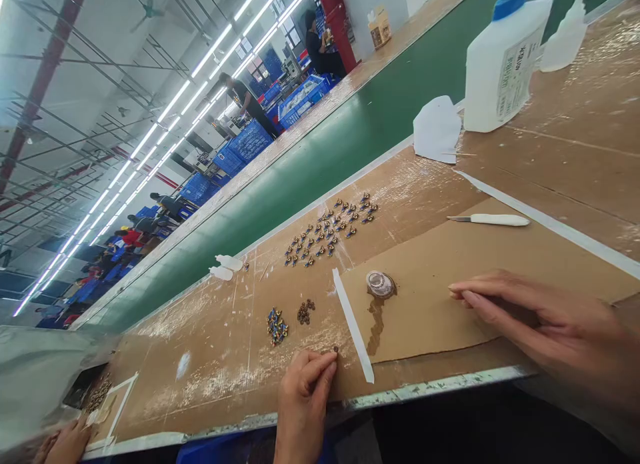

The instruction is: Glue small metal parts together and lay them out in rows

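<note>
Head view: I watch through one lens worn on the person's head, facing forward and down.
Left hand and right hand: both reach in from the near side, close to me.
Workbench: I look down across its top at a slant, its near edge low in my view.
Green belt: it runs beyond the bench, climbing toward the right, so my view sits tilted.
Ceiling lights: at far left, the view is wide enough to take in the hall's roof.
</note>
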A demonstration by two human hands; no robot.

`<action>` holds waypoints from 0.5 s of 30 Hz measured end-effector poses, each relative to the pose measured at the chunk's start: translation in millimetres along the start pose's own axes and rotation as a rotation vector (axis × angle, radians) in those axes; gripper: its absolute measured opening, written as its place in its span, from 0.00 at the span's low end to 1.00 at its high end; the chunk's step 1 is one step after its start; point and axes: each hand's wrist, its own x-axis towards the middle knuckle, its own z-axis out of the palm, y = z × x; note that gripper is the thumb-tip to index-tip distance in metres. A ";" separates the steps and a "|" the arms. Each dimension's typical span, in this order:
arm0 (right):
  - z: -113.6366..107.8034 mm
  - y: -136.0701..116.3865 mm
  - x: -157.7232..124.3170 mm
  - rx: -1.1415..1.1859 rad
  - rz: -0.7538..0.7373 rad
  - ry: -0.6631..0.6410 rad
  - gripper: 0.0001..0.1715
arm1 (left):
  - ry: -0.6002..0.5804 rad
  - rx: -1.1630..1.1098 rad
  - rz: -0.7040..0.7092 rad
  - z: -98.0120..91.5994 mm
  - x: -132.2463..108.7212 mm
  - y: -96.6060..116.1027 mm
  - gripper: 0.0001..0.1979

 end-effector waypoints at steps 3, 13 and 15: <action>0.8 3.0 -3.0 -0.010 -0.004 -0.004 0.10 | -0.001 -0.006 0.009 -0.4 0.1 -0.1 0.10; 1.7 7.1 -4.9 -0.019 0.008 -0.031 0.10 | -0.001 0.007 0.013 1.4 0.0 -1.0 0.09; 1.7 6.8 -4.9 -0.023 0.012 -0.034 0.10 | -0.007 0.016 0.025 3.2 -0.3 -0.7 0.09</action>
